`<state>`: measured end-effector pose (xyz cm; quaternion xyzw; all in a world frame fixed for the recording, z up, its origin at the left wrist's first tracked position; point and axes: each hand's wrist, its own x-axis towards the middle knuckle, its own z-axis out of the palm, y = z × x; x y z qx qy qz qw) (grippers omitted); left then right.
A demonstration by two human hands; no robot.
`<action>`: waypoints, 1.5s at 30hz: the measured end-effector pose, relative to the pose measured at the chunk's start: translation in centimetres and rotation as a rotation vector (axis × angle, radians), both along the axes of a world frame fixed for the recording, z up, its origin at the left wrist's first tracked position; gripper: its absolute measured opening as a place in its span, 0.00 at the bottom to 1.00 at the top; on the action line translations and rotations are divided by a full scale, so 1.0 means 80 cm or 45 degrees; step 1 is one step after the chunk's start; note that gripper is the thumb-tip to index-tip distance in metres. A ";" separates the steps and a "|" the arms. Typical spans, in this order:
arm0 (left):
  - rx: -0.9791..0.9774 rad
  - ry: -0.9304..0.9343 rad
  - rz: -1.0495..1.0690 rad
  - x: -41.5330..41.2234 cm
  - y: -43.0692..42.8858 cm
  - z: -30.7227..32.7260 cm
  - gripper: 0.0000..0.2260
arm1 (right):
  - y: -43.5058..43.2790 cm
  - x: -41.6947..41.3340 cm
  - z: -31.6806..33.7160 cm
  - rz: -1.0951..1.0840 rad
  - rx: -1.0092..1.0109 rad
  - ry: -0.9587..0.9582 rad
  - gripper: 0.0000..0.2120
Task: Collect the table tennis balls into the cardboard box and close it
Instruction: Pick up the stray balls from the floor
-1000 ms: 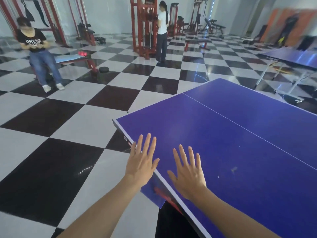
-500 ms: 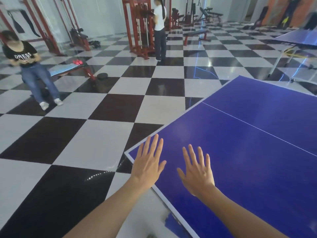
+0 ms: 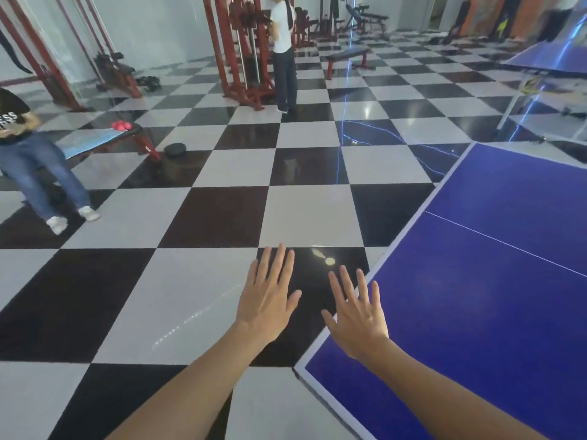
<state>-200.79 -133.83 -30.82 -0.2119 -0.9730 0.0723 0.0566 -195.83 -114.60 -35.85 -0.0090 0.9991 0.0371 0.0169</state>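
My left hand (image 3: 268, 296) is stretched out flat over the black-and-white checkered floor (image 3: 203, 217), fingers spread, holding nothing. My right hand (image 3: 357, 315) is also flat and spread, hovering over the near left corner of the blue table tennis table (image 3: 495, 281), with nothing in it. No table tennis ball and no cardboard box shows anywhere in this view.
A person in jeans (image 3: 28, 160) sits on a bench (image 3: 95, 141) at the left. Another person (image 3: 284, 55) stands at a red weight machine (image 3: 244, 49) at the back. A second blue table (image 3: 549, 55) is at the far right.
The view has swung left, so the blue table has slid to the right of the frame. Both hands, earlier over the table's corner, are now mostly over the floor, still spread.
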 end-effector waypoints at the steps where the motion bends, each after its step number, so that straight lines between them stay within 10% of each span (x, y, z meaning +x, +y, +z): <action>1: -0.001 -0.009 -0.034 -0.025 -0.018 0.000 0.34 | -0.017 -0.017 -0.004 -0.040 -0.005 -0.001 0.36; 18: -0.056 -0.110 -0.709 -0.322 -0.125 -0.013 0.33 | -0.197 -0.192 -0.028 -0.681 -0.064 -0.130 0.35; 45: -0.120 -0.054 -1.236 -0.911 0.161 -0.004 0.33 | 0.007 -0.740 -0.052 -1.252 -0.137 0.014 0.34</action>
